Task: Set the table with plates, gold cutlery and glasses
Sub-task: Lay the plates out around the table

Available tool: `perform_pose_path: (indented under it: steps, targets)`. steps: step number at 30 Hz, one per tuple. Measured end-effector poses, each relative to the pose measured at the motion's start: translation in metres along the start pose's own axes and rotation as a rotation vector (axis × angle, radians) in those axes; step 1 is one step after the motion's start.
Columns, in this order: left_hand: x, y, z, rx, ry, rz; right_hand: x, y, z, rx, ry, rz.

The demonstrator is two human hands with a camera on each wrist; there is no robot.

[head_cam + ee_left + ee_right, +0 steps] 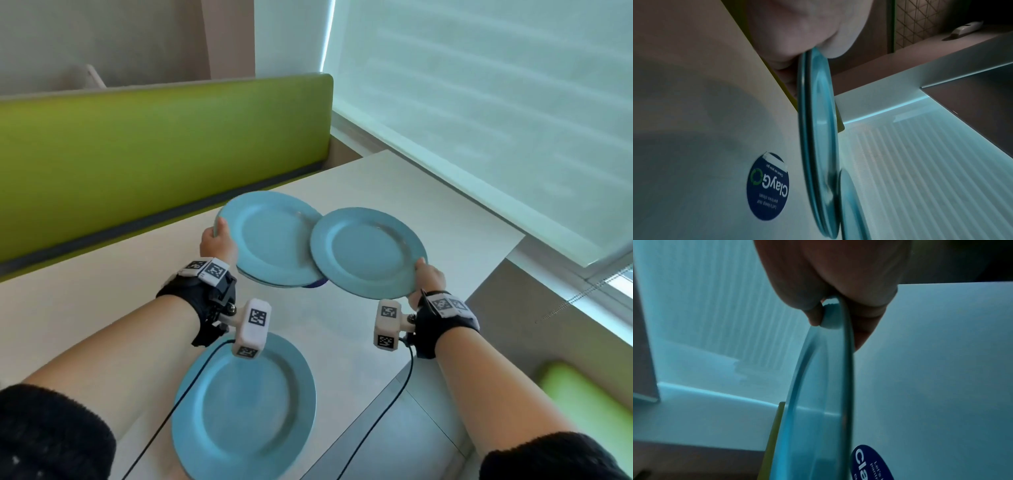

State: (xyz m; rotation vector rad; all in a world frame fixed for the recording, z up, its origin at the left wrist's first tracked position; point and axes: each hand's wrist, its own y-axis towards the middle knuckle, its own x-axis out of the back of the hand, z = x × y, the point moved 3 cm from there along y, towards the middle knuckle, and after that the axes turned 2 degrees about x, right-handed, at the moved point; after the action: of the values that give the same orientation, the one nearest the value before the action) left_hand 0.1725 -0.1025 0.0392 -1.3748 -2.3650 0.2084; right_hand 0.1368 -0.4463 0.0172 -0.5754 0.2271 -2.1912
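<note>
My left hand (217, 245) grips the near left rim of a small stack of blue plates (274, 236), held above the white table (411, 192). In the left wrist view two rims of the stack (818, 129) show under my left hand's thumb (836, 47). With thumb on top, my right hand (428, 277) pinches the right rim of a single blue plate (368, 253), which overlaps the stack's right edge. The right wrist view shows that plate (818, 402) edge-on. A third blue plate (243, 407) lies flat on the table near me. No cutlery or glasses are in view.
A green bench back (137, 154) runs along the table's far left side. A window with a pale blind (479, 120) stands at the right. A round blue sticker (767, 186) is on the tabletop under the held plates. A green seat cushion (582, 411) sits low right.
</note>
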Motion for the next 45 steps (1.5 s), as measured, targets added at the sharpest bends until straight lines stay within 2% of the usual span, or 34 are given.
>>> perform_pose_path:
  steps: [5, 16, 24, 28, 30, 40, 45]
  targets:
    - [0.005, 0.014, 0.000, 0.016, 0.004, -0.080, 0.011, 0.012, -0.037, -0.175, 0.239, -0.082]
    - [0.003, 0.015, 0.007, 0.046, 0.001, -0.128, 0.009, 0.023, -0.081, -0.292, 0.275, -0.092]
    - [0.004, 0.013, 0.015, 0.053, -0.014, -0.110, 0.014, 0.027, -0.095, -0.308, 0.167, -0.059]
    - [0.002, 0.011, 0.017, 0.054, -0.029, -0.116, 0.011, 0.045, -0.110, -0.312, 0.099, 0.080]
    - [0.000, 0.009, 0.017, 0.052, -0.035, -0.118, 0.012, 0.047, -0.112, -0.319, 0.043, 0.062]
    - [-0.007, -0.002, 0.014, 0.045, -0.038, -0.090, 0.008, 0.049, -0.113, -0.289, -0.142, 0.149]
    - [-0.010, -0.004, 0.014, 0.041, -0.038, -0.080, 0.013, 0.036, -0.100, -0.283, -0.320, 0.088]
